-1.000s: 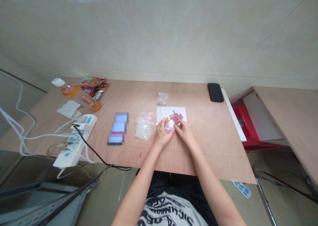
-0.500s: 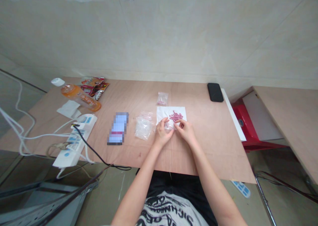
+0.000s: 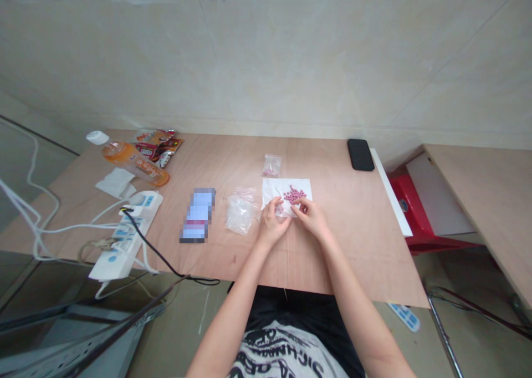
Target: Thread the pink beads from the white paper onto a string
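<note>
Pink beads (image 3: 294,193) lie in a loose pile on a white sheet of paper (image 3: 271,186). At the sheet's near left corner, my left hand (image 3: 273,223) has its thumb and fingers curled around a small clear plastic bag (image 3: 284,208), which is partly hidden. Close by on the right, my right hand (image 3: 311,216) is in a pinch just below the pile; whatever is between those fingertips is too small to make out. Clear plastic bags (image 3: 241,212) rest left of my left hand. Behind the paper sits another small bag (image 3: 272,165) with pink beads in it.
A phone with a blurred screen (image 3: 197,215) and a white power strip (image 3: 126,235) with cables occupy the left. Farther back are an orange drink bottle (image 3: 135,163), a tissue (image 3: 116,183) and snack packets (image 3: 158,145). A black phone (image 3: 361,154) lies at the back right.
My right fingers have shifted very slightly beside the left hand. Otherwise the hands, beads and bags look the same.
</note>
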The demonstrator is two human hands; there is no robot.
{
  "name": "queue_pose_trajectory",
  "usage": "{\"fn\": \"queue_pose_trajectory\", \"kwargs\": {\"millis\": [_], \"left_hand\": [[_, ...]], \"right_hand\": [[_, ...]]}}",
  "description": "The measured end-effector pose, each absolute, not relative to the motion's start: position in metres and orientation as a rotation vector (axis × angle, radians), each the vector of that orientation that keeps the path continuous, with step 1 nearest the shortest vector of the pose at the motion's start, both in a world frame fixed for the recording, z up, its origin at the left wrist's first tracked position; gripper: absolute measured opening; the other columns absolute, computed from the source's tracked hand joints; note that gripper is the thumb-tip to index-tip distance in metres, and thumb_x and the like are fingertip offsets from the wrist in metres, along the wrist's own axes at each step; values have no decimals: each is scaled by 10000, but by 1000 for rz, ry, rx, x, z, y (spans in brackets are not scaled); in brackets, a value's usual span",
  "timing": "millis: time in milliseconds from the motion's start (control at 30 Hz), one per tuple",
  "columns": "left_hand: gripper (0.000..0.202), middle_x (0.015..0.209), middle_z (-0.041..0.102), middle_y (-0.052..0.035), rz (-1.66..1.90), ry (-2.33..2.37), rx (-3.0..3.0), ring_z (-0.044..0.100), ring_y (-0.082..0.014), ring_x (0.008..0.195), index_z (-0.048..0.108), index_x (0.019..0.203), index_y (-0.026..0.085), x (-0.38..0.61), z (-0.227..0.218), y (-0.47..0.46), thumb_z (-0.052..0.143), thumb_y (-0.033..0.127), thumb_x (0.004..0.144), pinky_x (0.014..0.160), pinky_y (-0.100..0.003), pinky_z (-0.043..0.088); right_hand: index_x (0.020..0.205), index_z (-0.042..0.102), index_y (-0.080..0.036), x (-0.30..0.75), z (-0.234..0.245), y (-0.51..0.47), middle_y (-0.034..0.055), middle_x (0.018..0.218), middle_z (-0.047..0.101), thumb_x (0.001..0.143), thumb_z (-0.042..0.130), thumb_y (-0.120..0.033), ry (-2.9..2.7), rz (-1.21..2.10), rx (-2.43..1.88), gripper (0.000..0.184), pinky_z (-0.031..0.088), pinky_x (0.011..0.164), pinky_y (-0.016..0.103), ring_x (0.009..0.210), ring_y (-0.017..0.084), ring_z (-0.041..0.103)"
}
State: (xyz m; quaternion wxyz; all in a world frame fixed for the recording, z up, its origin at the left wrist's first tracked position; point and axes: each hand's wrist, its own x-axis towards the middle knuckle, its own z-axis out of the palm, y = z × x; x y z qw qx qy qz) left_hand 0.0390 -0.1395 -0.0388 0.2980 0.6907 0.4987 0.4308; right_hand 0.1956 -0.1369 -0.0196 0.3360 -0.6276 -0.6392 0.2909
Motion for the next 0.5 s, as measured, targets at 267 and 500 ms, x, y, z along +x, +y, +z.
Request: {"fn": "queue_pose_trajectory", "kwargs": {"millis": [267,500], "left_hand": [[635,1121,599,-70,1141,1335,1825,573,-199,1070,393,1229,232,39,-37,-140,675,150,667,959,-404,446],[634,1126,599,-71,1139,1336,1830,572,-192,1066,393,1231,227,39,-36,-140,674,148,669,954,-394,449]], "right_hand": [[990,680,-210,219,-25,-133,-13,563,559,820,500,-416,-1535,528,-1887,322,319,493,213,501,126,506],[1005,684,-210,211,-18,-118,25,728,676,834,514,-372,-1637,607,-1808,291,365,541,219,585,139,569]]}}
